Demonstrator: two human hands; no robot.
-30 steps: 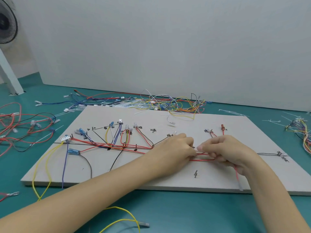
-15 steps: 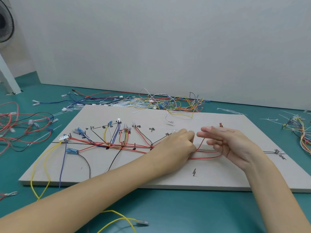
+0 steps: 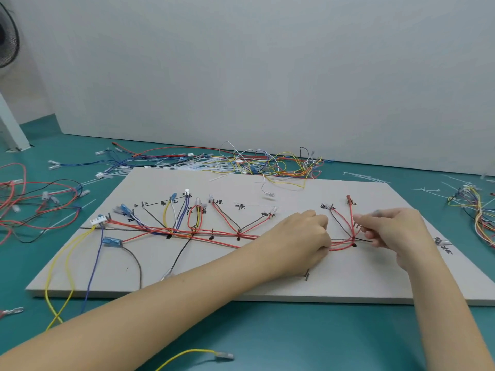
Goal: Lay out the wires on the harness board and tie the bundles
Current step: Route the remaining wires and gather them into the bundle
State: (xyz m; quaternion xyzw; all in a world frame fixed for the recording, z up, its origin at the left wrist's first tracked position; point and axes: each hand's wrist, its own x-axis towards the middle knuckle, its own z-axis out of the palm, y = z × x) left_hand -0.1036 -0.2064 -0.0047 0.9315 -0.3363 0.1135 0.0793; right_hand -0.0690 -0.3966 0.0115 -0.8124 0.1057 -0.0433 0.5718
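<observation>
A teal surface point(image 3: 267, 336) carries a pale grey harness board point(image 3: 267, 285) that lies flat and fills the middle of the head view. Loose wires are heaped in a tangled pile point(image 3: 241, 162) just beyond the board's far edge, more red and black ones point(image 3: 32, 207) lie to the left, and a mixed bunch point(image 3: 479, 212) lies at the right edge. On the board, a long bundle of mostly red wires point(image 3: 187, 232) runs from a white connector point(image 3: 96, 221) on the left toward the hands, with branches rising to handwritten labels. The left hand point(image 3: 300, 236) rests on the board with its fingers curled round the red bundle. The right hand point(image 3: 393, 231), just to its right, pinches something thin at the fingertips; what it is cannot be told. Between the two hands, red and black strands point(image 3: 345, 236) meet at a black dot. A yellow wire with a clear terminal point(image 3: 223, 355) lies on the surface near the front edge.
</observation>
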